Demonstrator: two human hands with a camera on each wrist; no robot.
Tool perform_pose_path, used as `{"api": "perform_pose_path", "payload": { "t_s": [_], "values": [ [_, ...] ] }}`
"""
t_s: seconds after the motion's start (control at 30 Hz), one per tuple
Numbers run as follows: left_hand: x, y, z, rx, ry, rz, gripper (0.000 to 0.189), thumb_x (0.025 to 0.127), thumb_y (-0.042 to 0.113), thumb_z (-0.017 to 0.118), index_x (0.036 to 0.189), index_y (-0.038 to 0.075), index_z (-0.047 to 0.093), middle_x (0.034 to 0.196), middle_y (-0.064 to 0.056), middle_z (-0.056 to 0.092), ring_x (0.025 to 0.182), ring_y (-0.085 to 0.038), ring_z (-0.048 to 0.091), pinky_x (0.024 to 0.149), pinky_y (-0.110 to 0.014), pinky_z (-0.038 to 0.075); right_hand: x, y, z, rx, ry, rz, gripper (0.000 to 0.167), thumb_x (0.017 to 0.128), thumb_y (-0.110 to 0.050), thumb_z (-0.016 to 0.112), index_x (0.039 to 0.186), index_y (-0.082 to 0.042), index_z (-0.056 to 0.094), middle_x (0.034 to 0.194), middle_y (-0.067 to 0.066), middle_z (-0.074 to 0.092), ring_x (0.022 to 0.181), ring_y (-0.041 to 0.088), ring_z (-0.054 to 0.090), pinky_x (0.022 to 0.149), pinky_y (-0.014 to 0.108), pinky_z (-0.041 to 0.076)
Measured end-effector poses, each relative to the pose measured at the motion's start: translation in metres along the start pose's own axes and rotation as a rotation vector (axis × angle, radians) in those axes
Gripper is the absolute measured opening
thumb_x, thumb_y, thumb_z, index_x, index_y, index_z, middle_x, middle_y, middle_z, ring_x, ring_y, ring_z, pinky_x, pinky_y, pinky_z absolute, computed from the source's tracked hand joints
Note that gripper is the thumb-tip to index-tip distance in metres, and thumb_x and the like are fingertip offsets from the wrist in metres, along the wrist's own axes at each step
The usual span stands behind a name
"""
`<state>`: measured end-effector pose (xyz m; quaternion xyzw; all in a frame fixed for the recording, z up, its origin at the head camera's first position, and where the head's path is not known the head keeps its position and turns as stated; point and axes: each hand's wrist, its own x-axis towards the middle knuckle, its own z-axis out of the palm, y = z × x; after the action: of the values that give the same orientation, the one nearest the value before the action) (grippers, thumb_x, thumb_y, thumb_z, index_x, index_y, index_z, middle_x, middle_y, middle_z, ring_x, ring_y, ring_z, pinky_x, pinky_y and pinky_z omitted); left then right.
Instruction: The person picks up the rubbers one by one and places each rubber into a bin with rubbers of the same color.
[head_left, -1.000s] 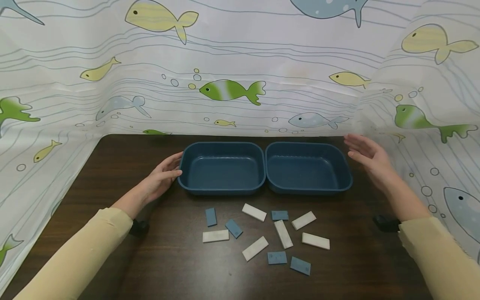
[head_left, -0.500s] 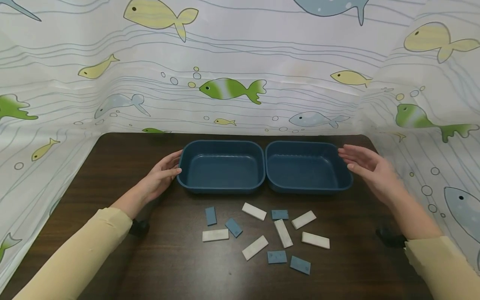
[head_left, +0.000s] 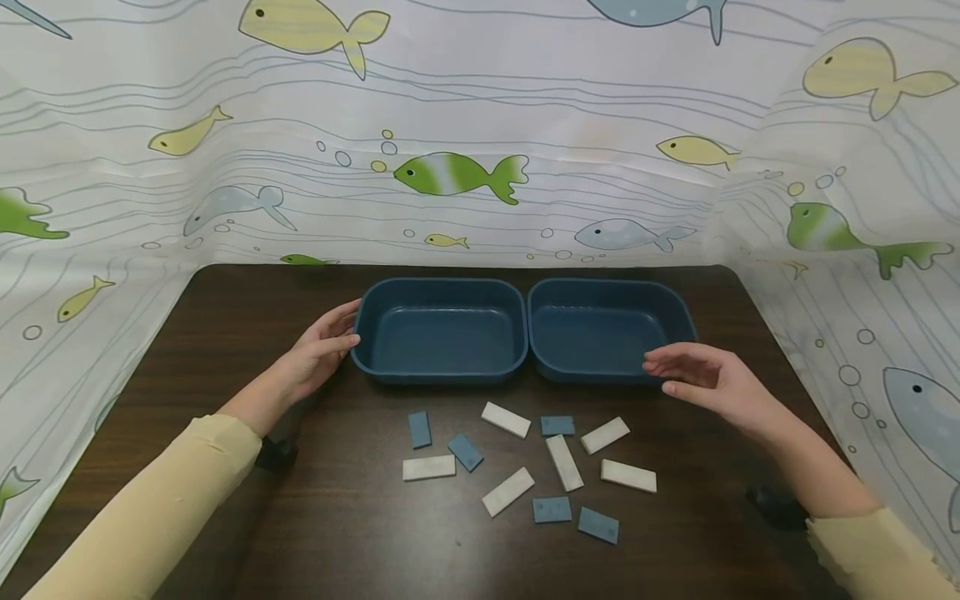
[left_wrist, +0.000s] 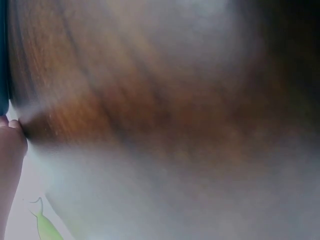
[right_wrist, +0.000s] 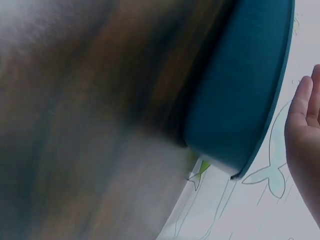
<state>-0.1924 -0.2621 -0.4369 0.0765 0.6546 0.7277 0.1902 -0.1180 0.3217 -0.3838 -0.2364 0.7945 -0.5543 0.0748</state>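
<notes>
Two dark blue plastic bins stand side by side, the left bin (head_left: 441,375) against the right bin (head_left: 592,371). My left hand (head_left: 318,350) rests at the left bin's outer end, thumb at the rim and fingers along the wall. In the left wrist view only part of that hand (left_wrist: 11,142) shows, beside a sliver of blue bin. My right hand (head_left: 705,383) holds nothing; its loosely bent fingers overlap the front right corner of the right bin. White blocks (head_left: 628,476) and blue blocks (head_left: 598,526), several of each, lie flat in front of the bins.
A dark wood table (head_left: 360,533) carries everything. Behind it and along both sides hangs a white sheet (head_left: 480,108) printed with fish. Two blocks near the middle, one blue and one white, lie close together.
My right hand has come from beyond the right bin's right end toward me and left, to its front corner. The left hand stays at its bin; the blocks lie as before.
</notes>
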Motion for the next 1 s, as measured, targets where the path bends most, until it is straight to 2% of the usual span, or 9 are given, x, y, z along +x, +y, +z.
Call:
{"api": "perform_pose_path", "payload": {
  "t_s": [0.17, 0.3, 0.4, 0.53, 0.73, 1.0],
  "values": [
    [0.000, 0.001, 0.000, 0.005, 0.007, -0.015, 0.067, 0.109, 0.008, 0.051, 0.168, 0.008, 0.021, 0.155, 0.007, 0.041, 0.137, -0.004, 0.046, 0.109, -0.019, 0.037, -0.003, 0.004, 0.013, -0.089, -0.075, -0.010, 0.037, 0.095, 0.013, 0.068, 0.132, 0.011, 0.063, 0.123, -0.007, 0.075, 0.112, 0.001, 0.070, 0.094, 0.017, 0.057],
    [0.000, 0.001, 0.000, 0.003, 0.012, -0.024, 0.068, 0.109, 0.008, 0.052, 0.169, 0.009, 0.020, 0.154, 0.008, 0.041, 0.136, -0.004, 0.046, 0.109, -0.019, 0.036, -0.003, 0.010, 0.024, -0.162, -0.120, -0.043, 0.037, 0.093, 0.010, 0.073, 0.129, 0.008, 0.066, 0.121, 0.007, 0.075, 0.110, 0.004, 0.070, 0.096, 0.018, 0.056],
    [0.000, 0.001, -0.001, -0.002, 0.009, -0.020, 0.067, 0.109, 0.007, 0.051, 0.169, 0.008, 0.019, 0.151, 0.010, 0.043, 0.135, -0.003, 0.046, 0.109, -0.019, 0.036, -0.004, 0.015, 0.031, -0.198, -0.135, -0.055, 0.037, 0.092, 0.007, 0.076, 0.128, 0.005, 0.067, 0.121, 0.009, 0.074, 0.109, 0.007, 0.070, 0.097, 0.018, 0.055],
    [0.000, 0.001, -0.001, -0.003, 0.006, -0.013, 0.068, 0.109, 0.007, 0.052, 0.169, 0.007, 0.019, 0.150, 0.011, 0.044, 0.136, -0.003, 0.046, 0.109, -0.018, 0.037, -0.003, 0.021, 0.039, -0.236, -0.131, -0.057, 0.037, 0.091, 0.005, 0.079, 0.127, 0.000, 0.070, 0.121, 0.007, 0.073, 0.109, 0.010, 0.071, 0.097, 0.018, 0.055],
    [-0.001, 0.002, 0.000, 0.007, 0.012, -0.020, 0.069, 0.109, 0.008, 0.052, 0.169, 0.006, 0.018, 0.153, 0.008, 0.041, 0.137, -0.003, 0.044, 0.110, -0.018, 0.036, -0.001, 0.025, 0.049, -0.356, -0.132, -0.058, 0.036, 0.090, -0.003, 0.083, 0.124, -0.010, 0.074, 0.120, 0.001, 0.075, 0.108, 0.004, 0.069, 0.095, 0.022, 0.057],
    [0.000, 0.001, 0.000, 0.002, -0.002, -0.022, 0.069, 0.109, 0.009, 0.052, 0.169, 0.007, 0.018, 0.156, 0.007, 0.039, 0.137, -0.002, 0.044, 0.111, -0.019, 0.035, 0.005, 0.029, 0.058, -0.494, -0.209, -0.085, 0.039, 0.086, -0.007, 0.088, 0.122, -0.016, 0.076, 0.118, -0.001, 0.074, 0.105, 0.010, 0.069, 0.089, 0.029, 0.060]
  ]
}}
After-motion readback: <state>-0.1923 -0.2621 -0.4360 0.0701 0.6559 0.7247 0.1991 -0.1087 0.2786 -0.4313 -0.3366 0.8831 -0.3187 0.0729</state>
